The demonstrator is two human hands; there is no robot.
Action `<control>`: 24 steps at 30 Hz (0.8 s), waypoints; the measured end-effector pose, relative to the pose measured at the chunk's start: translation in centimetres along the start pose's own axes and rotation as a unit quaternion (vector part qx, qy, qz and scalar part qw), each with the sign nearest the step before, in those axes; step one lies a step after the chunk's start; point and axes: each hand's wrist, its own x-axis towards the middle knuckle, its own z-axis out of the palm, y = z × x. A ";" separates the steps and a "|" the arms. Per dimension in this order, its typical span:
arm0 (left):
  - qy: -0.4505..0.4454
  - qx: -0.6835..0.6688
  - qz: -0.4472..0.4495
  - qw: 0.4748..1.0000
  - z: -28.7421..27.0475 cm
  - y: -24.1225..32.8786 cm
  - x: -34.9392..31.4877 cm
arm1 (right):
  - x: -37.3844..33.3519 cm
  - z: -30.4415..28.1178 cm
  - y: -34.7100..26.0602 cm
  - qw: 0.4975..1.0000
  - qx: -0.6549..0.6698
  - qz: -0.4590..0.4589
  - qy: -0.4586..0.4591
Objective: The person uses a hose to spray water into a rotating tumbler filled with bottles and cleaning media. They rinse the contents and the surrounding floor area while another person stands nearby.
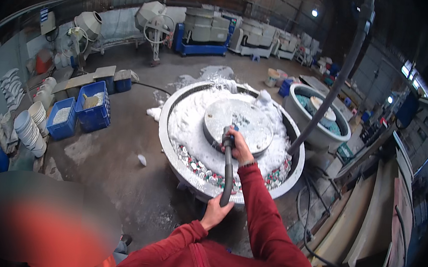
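Observation:
In front of me stands a large round grey tub (300, 167) filled with white foam (191, 112). Small white, red and green pieces (201, 169) show along its near inner side. A round metal hub (224, 109) rises from the tub's middle. My right hand (242, 147) is closed around the dark nozzle end of a grey hose (228, 171), above the hub's near edge. Lower down, my left hand (215, 212) grips the same hose near the tub's front rim. I cannot make out any water leaving the nozzle.
A second tub (345, 137) with teal pieces stands at the far right, behind a slanting grey pole (331, 93). Cables (305, 212) lie on the right floor. Blue crates (94, 107) and stacked white buckets (28, 130) line the left. A blurred person in orange (58, 232) is close at lower left.

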 end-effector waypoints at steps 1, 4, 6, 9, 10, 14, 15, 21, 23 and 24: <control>0.003 -0.015 0.037 0.999 -0.1 -0.1 -0.1 | 0.4 -0.1 0.0 1.000 0.005 -0.012 -0.012; -0.016 -0.006 -0.003 1.000 -0.4 -0.4 -0.1 | 0.7 -0.9 0.5 0.998 0.039 0.042 -0.016; -0.032 -0.020 -0.002 0.999 -0.3 -0.6 -0.2 | 0.7 -1.8 0.5 0.998 0.047 0.029 0.037; -0.057 -0.011 0.071 0.996 -0.1 -0.7 0.4 | 0.0 -3.9 -0.1 0.997 0.056 -0.030 0.053; -0.061 -0.008 0.072 0.996 0.0 -0.7 0.6 | -0.3 -4.7 -0.2 0.995 0.069 -0.037 0.063; -0.111 0.012 0.034 0.993 1.0 -1.3 1.2 | -1.3 -8.3 0.3 0.983 0.123 -0.047 0.126; -0.103 0.012 0.062 0.993 1.6 -1.4 0.9 | -1.4 -9.0 0.5 0.984 0.127 -0.053 0.115; -0.158 -0.020 0.064 0.985 3.9 -1.9 -1.4 | -5.4 -12.8 2.3 0.978 0.155 -0.046 0.132; -0.201 -0.058 0.004 0.978 4.5 -1.7 -1.9 | -7.0 -13.7 2.5 0.978 0.139 -0.068 0.140; -0.219 -0.075 -0.020 0.973 4.9 -1.7 -1.9 | -7.6 -14.1 2.3 0.979 0.132 -0.087 0.130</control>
